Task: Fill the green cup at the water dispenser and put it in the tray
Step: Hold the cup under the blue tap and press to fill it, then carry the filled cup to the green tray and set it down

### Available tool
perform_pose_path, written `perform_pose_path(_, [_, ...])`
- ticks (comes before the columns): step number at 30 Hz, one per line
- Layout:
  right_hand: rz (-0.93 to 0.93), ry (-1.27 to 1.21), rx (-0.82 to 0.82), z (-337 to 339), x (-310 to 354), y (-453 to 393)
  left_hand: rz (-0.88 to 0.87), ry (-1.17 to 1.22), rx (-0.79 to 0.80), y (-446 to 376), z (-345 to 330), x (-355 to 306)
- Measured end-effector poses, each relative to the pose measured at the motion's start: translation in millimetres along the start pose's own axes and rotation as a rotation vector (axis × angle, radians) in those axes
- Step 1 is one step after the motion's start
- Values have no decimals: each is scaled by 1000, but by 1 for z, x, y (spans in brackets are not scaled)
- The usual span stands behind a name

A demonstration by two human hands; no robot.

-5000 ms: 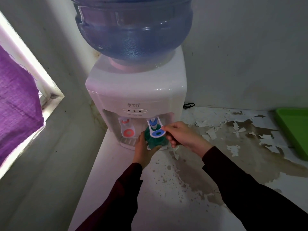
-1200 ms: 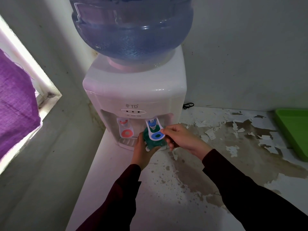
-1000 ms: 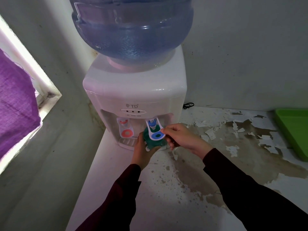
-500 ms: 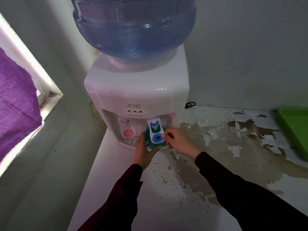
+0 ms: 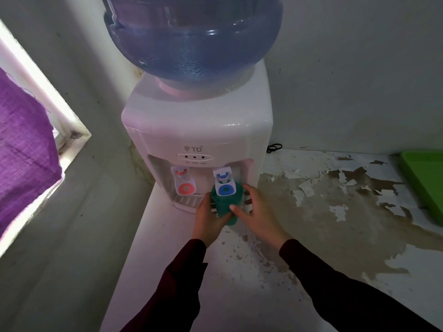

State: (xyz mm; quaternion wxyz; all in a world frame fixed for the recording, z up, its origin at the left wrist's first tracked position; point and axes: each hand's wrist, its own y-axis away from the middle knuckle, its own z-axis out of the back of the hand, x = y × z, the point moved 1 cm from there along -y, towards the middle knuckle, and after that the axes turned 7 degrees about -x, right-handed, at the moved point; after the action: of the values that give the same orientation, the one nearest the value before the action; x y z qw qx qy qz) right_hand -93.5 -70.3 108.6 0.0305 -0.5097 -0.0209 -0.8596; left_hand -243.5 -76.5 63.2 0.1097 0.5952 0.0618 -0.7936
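The green cup (image 5: 224, 207) is being gripped by both the left hand (image 5: 208, 218) and the right hand (image 5: 257, 215) under the dispenser's (image 5: 199, 137) blue tap (image 5: 224, 184), at the counter's (image 5: 239, 283) back edge.

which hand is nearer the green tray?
Right. The right hand is on the green cup's tray-facing side; the left hand grips its far side. The green tray sits at the counter's far right edge.

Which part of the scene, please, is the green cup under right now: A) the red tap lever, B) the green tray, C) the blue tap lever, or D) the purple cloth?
C: the green cup sits directly beneath the blue tap lever, gripped by the left hand and the right hand.
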Motion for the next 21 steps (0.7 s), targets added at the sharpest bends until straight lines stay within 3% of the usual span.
perform_pose_path(4, [-78, -93, 103, -4, -11, 9, 4, -37, 37, 14, -2, 2])
perform_pose_path(9, [-160, -153, 111, 0, -25, 22, 8, -57, 76, 37, -15, 4])
perform_pose_path(21, [-116, -270, -145, 88, -48, 51, -166, -16, 162, 57, -94, -46])
